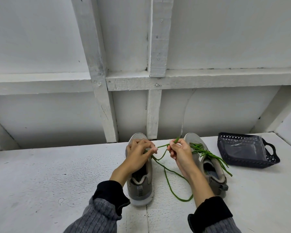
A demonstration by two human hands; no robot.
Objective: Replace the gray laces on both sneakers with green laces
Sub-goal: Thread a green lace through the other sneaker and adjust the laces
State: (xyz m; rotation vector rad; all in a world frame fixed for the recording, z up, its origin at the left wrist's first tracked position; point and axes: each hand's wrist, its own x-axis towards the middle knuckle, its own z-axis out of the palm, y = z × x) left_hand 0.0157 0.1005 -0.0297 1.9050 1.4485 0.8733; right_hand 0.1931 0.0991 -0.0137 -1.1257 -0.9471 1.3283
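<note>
Two grey sneakers stand side by side on the white surface, toes toward the wall. The right sneaker (208, 167) is threaded with a green lace whose ends trail off to its right. My left hand (138, 155) lies over the left sneaker (140, 187) and hides its eyelets; its fingers pinch a green lace (168, 180) there. My right hand (180, 152) pinches the same lace near its tip, between the shoes. The lace's slack loops down onto the surface between the sneakers. No grey lace is visible.
A dark perforated basket (274, 160) with a handle sits to the right of the sneakers, holding a clear plastic bag (247, 148). A white panelled wall (151, 98) rises directly behind the shoes. The white surface (57, 174) extends to the left.
</note>
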